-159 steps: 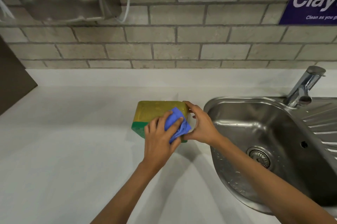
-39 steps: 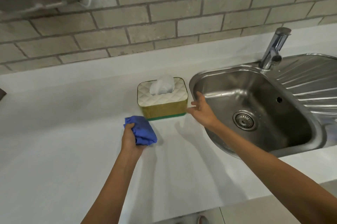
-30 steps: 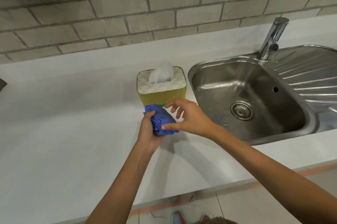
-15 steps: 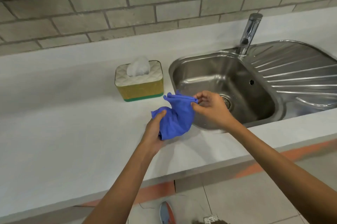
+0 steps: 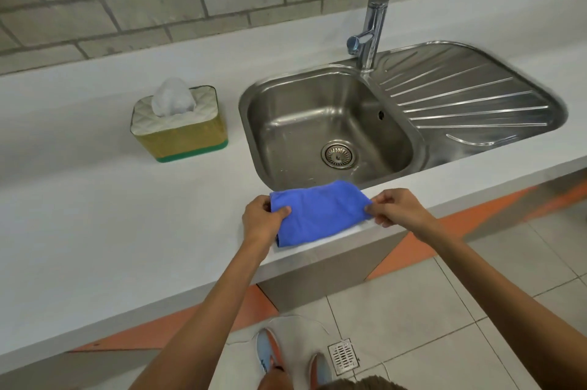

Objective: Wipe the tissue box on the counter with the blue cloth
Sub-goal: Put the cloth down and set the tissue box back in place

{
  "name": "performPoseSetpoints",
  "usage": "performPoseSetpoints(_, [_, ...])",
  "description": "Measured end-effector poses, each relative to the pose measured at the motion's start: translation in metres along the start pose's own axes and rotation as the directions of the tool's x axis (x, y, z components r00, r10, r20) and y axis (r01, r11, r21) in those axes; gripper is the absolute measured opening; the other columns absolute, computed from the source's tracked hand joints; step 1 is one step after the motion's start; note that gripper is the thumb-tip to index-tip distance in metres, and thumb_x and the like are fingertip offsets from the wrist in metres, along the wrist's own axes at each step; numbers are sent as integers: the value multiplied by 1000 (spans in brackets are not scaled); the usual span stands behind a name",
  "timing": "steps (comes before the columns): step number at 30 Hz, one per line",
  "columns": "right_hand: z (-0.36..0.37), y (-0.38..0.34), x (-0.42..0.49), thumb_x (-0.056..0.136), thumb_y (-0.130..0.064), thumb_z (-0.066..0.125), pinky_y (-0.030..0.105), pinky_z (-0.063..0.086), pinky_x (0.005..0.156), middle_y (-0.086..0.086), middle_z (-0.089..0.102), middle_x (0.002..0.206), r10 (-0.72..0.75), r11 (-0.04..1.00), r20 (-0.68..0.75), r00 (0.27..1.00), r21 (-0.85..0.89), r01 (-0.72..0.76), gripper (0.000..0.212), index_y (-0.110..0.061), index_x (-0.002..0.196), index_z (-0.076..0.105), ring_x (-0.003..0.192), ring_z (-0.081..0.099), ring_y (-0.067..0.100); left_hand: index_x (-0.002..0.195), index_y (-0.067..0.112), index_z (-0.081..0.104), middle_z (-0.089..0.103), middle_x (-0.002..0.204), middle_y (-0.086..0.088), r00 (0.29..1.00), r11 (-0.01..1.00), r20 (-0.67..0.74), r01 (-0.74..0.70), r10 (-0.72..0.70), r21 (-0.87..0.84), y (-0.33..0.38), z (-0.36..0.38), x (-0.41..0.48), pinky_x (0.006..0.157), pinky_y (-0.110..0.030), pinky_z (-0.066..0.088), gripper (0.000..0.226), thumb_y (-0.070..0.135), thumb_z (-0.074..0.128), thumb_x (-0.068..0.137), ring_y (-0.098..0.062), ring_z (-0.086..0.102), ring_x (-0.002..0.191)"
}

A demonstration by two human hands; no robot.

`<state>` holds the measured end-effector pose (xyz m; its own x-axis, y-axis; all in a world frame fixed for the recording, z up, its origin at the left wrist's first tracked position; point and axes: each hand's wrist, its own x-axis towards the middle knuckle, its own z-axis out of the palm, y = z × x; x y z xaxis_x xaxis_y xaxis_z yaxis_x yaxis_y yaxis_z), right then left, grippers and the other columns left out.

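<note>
Both hands, left [image 5: 261,222] and right [image 5: 395,208], pinch blue microfibre cloth [image 5: 317,212] taut over bench [image 5: 95,231] edge; fold evenly, then wipe yellow-green tissue box [image 5: 181,129].

Both forearms are bare, with no sleeves, watch or rings showing on the left hand [image 5: 261,222] or the right hand [image 5: 397,208]. On the feet are light blue shoes [image 5: 267,352] with orange trim. A thin white cable [image 5: 305,319] trails over the floor beside them.
</note>
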<state>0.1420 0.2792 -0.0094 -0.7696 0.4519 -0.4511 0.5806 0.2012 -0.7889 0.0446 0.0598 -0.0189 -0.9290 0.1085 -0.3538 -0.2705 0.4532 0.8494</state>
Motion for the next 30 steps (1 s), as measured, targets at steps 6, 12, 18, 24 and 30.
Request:
performPoseSetpoints(6, [-4, -5, 4, 73, -21, 69, 23, 47, 53, 6, 63, 61, 116, 913, 54, 992, -398, -85, 16, -8, 66, 64, 53, 57, 15, 114, 5, 56, 65, 114, -13, 993, 988, -88, -64, 77, 140, -11, 1, -4, 75, -25, 43, 36, 13, 66, 81, -23, 59, 94])
performPoseSetpoints(12, [0, -62, 15, 74, -27, 70, 33, 50, 78, 7, 67, 93, -98, 920, -21, 995, -384, 82, 23, -15, 92, 62, 91, 64, 27, 122, 9, 52, 60, 119, -13, 974, 1000, -227, -6, 8, 13, -5, -24, 8, 90, -26, 45, 36, 21, 59, 88, -20, 57, 96])
performPoseSetpoints(18, [64, -136, 54, 92, -8, 50, 18, 43, 67, 14, 58, 105, -280, 959, 128, 952, 0, 282, 36, 0, 127, 51, 81, 58, 19, 124, 3, 47, 60, 96, -10, 965, 824, -162, 84, -208, -561, 14, -86, 42, 74, -27, 52, 31, 14, 42, 96, -20, 62, 79])
performPoseSetpoints(24, [134, -201, 111, 96, -24, 43, 27, 44, 78, 8, 54, 130, -233, 964, 205, 951, 179, 198, 41, -14, 136, 44, 109, 56, 24, 143, 3, 28, 49, 111, -16, 958, 454, 1, 137, -286, -880, 22, -133, 84, 89, -34, 44, 50, 20, 39, 97, -30, 54, 101])
performPoseSetpoints(30, [183, -246, 161, 94, -46, 36, 25, 40, 74, -7, 49, 99, -190, 962, 251, 949, 241, 129, 25, -28, 101, 51, 83, 50, 8, 129, 14, 45, 44, 110, -12, 956, 344, 53, 155, -287, -926, 34, -149, 125, 96, -36, 39, 41, 38, 38, 95, -22, 56, 99])
